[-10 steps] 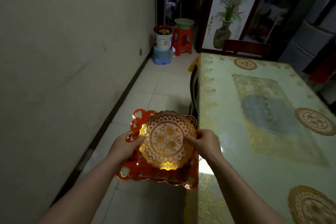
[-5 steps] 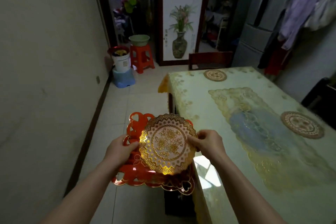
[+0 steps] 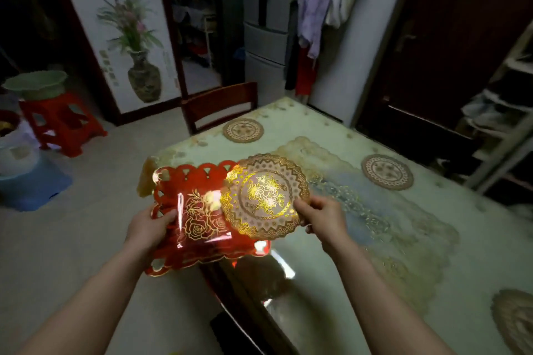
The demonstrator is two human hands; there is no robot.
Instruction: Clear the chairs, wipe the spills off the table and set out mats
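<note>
Our right hand (image 3: pixel 323 217) pinches the gold mat (image 3: pixel 264 196), our left hand (image 3: pixel 150 222) grips the red mat (image 3: pixel 199 210); a loose pinch could drop it.

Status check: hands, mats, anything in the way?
Left hand holds red mat. Right hand pinches round gold mat. Three mats already on table. Nothing blocking.

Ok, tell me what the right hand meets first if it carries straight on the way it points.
The right hand points up-left, pinching the round gold lace mat. Beyond that, probably the red rectangular mat; depth between them is unclear.
</note>
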